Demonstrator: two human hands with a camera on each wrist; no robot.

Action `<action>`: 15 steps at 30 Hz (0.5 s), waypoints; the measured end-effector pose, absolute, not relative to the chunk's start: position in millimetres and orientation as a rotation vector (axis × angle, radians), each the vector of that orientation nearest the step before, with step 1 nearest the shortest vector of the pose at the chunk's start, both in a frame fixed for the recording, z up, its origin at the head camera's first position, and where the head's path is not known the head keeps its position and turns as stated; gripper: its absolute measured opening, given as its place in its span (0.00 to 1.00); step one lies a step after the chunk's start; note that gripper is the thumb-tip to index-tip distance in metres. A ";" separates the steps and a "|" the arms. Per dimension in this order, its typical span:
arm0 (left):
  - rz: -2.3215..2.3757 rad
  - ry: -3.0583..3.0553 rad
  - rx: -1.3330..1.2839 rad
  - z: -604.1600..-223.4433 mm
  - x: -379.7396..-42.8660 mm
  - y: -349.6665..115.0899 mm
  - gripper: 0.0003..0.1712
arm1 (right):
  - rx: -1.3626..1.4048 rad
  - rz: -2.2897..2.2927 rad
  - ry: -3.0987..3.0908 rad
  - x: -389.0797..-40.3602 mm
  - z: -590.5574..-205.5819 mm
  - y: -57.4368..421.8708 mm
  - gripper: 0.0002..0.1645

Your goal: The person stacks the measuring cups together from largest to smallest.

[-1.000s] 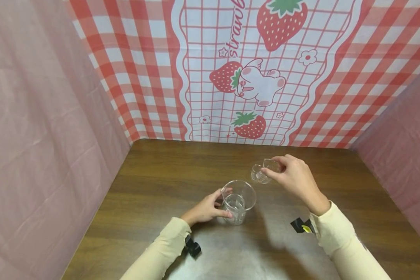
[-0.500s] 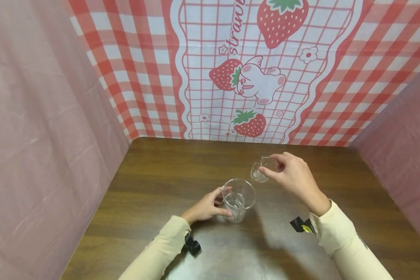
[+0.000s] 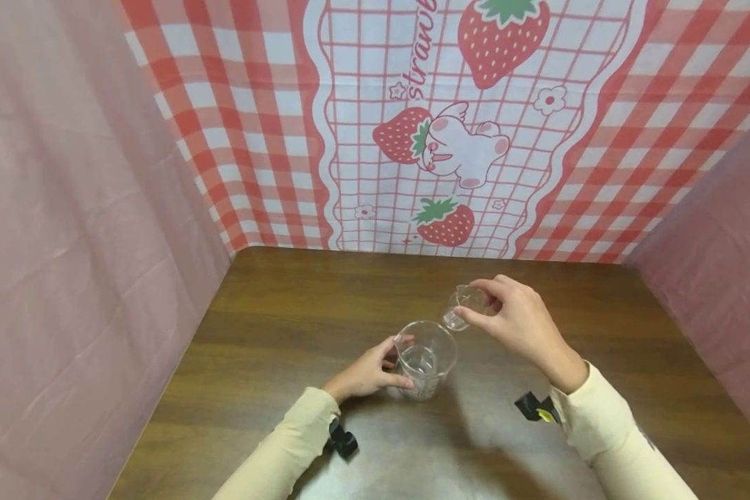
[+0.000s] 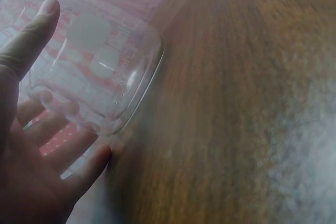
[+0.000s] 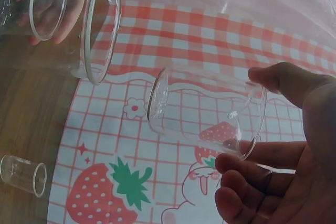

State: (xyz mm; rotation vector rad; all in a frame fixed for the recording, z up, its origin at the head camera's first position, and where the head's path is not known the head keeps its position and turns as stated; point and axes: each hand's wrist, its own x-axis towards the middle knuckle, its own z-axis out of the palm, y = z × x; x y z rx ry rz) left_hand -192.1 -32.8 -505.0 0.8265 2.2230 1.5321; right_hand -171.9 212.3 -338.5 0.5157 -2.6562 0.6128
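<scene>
My left hand (image 3: pixel 367 371) holds a large glass beaker (image 3: pixel 444 355) upright on the table, thumb on one side and fingers on the other. Inside it sits a smaller beaker (image 3: pixel 420 362); its rim also shows through the large beaker's wall in the right wrist view. Between thumb and fingertips, my right hand (image 3: pixel 528 326) pinches the rim of a small clear beaker (image 5: pixel 205 109), lifted just beyond the large one. The smallest beaker (image 5: pixel 23 175) stands on the wood, partly overlapped by the held beaker in the head view. Printed white markings show on the large beaker (image 4: pixel 113 40).
The brown wooden table (image 3: pixel 275 305) ends at a red-and-white checked strawberry cloth (image 3: pixel 275 139) at the back. Pink cloth walls (image 3: pixel 87 243) rise on the left and right. Black mounts (image 3: pixel 344 441) sit at both wrists.
My right hand has carried the small beaker a little to the left, closer to the large beaker. The left hand and the large beaker have stayed in place.
</scene>
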 end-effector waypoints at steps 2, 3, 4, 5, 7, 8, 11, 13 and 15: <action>1.540 2.223 0.822 -504.8 -192.6 -33.5 0.45 | 0.542 0.611 -2.657 -171.9 -338.0 211.2 0.22; 1.542 2.224 0.821 -504.5 -192.8 -33.8 0.45 | 0.555 0.609 -2.656 -172.0 -337.9 210.6 0.22; 1.543 2.227 0.821 -504.1 -193.0 -33.9 0.45 | 0.567 0.605 -2.655 -172.0 -338.0 210.1 0.22; 1.542 2.226 0.821 -503.7 -192.9 -34.1 0.45 | 0.579 0.603 -2.654 -171.8 -338.2 209.5 0.22; 1.534 2.228 0.827 -503.1 -192.8 -34.1 0.46 | 0.600 0.597 -2.649 -171.3 -338.8 208.2 0.23; 1.530 2.228 0.826 -502.8 -192.5 -34.2 0.46 | 0.613 0.596 -2.647 -171.2 -339.4 207.4 0.23; 1.524 2.221 0.821 -501.9 -191.1 -34.2 0.46 | 0.644 0.603 -2.657 -169.9 -341.2 204.8 0.24; 1.523 2.221 0.815 -501.6 -190.2 -34.2 0.46 | 0.656 0.612 -2.671 -169.0 -342.4 203.0 0.24; 1.527 2.218 0.815 -501.5 -189.7 -33.8 0.46 | 0.659 0.620 -2.689 -168.0 -343.2 201.2 0.24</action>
